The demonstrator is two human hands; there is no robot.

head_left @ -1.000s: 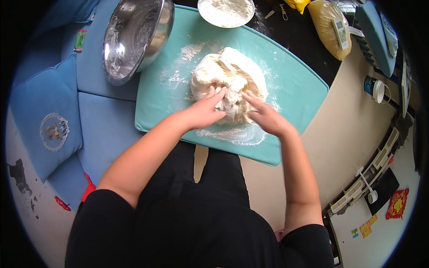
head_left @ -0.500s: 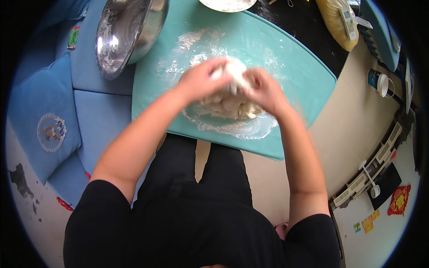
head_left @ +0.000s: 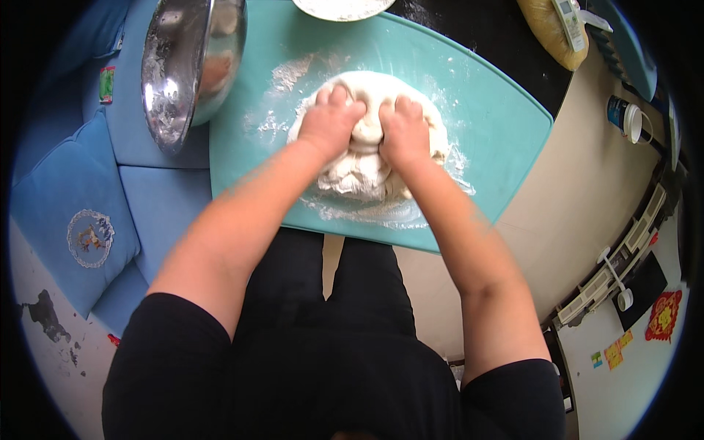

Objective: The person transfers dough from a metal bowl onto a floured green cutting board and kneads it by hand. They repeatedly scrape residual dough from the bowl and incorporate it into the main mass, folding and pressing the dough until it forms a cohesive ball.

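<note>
While the dough (head_left: 364, 172) is pressed under the fisted left hand (head_left: 331, 125) and right hand (head_left: 402, 133), the teal mat (head_left: 499, 132) could be pushed past the tabletop's near edge.

A steel bowl (head_left: 187, 66) (floury inside) sits beside blue cushions (head_left: 70, 213).

Off-white dough (head_left: 367, 165), turquoise mat (head_left: 499, 125)

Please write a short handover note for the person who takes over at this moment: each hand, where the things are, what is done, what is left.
Left hand: pressed into the dough, knuckles down.
Right hand: pressed into the dough beside it.
Dough lies on the floured teal mat; steel bowl tilted at the mat's left edge.
Done: dough is one mass.
Left: surface looks rough and folded, so probably more kneading.
</note>
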